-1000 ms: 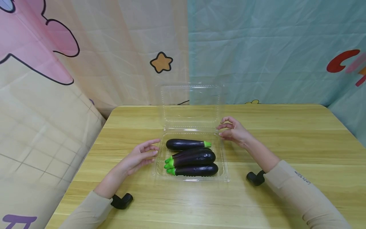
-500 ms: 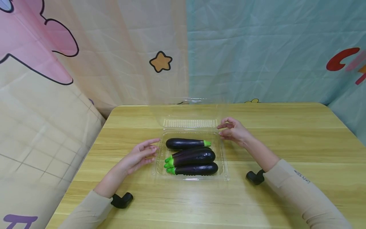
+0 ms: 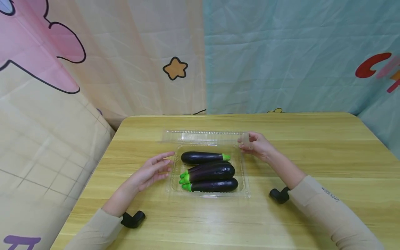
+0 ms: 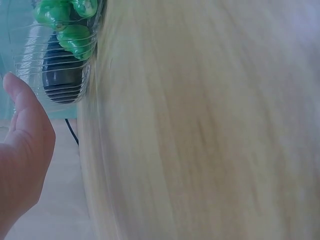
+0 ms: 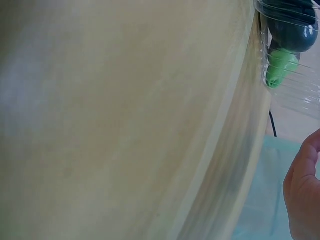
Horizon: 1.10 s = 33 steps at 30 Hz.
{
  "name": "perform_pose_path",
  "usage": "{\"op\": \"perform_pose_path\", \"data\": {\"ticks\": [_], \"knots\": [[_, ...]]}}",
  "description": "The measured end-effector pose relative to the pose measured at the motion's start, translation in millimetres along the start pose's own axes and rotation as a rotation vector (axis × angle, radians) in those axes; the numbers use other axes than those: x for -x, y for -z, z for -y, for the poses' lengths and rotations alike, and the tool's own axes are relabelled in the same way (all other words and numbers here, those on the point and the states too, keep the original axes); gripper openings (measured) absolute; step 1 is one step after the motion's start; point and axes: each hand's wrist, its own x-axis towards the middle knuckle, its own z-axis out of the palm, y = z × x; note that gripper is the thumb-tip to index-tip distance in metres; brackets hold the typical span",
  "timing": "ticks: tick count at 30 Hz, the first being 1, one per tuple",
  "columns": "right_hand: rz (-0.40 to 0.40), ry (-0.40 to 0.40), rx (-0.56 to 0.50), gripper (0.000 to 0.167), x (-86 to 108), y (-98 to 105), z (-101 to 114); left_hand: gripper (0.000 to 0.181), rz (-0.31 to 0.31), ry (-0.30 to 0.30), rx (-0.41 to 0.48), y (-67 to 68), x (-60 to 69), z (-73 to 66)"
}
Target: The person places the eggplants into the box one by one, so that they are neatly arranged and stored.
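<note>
Several dark purple eggplants [image 3: 214, 172] with green caps lie in the clear plastic tray [image 3: 247, 189] of a hinged clamshell box. Its clear lid [image 3: 203, 136] rises from the hinge at the back, tipped toward me and seen nearly edge-on. My left hand [image 3: 150, 173] is beside the tray's left wall, fingers spread and fairly straight; whether its fingertips touch the plastic I cannot tell. My right hand [image 3: 254, 146], fingers loosely bent, is by the right hinge corner, with the lid's edge overlapping its fingertips. I see no grip. In the left wrist view, green caps [image 4: 52, 12] show through the tray wall.
The wooden table [image 3: 203, 222] extends around the box. Printed cloth [image 3: 272, 62] hangs behind its far edge and at the sides. A black angled piece [image 3: 133, 219] sits at the left wrist, another [image 3: 279, 195] at the right wrist.
The lid has swung from standing upright down toward me, its free edge much lower in the head view. Both hands and the eggplants have stayed in place.
</note>
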Motion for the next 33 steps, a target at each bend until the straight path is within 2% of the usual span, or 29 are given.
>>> {"op": "perform_pose_path", "data": {"ticks": [10,14,20,26,33], "knots": [[-0.001,-0.023,0.058,0.044,1.1,2,-2,0.049,-0.001,0.001,0.014,0.4,1.2,0.0],[0.019,-0.034,0.064,0.042,0.0,4,-4,0.050,0.004,-0.005,-0.011,1.2,1.7,-0.2],[0.064,-0.059,0.034,0.039,0.1,8,-7,0.062,0.022,0.000,-0.070,0.8,2.3,-3.1],[0.065,-0.073,0.065,0.037,0.6,9,-6,0.067,0.044,0.018,-0.045,0.2,2.6,-6.3],[0.070,-0.076,0.080,0.034,1.3,9,-5,0.066,0.076,-0.004,-0.043,-0.6,2.9,-10.2]]}}
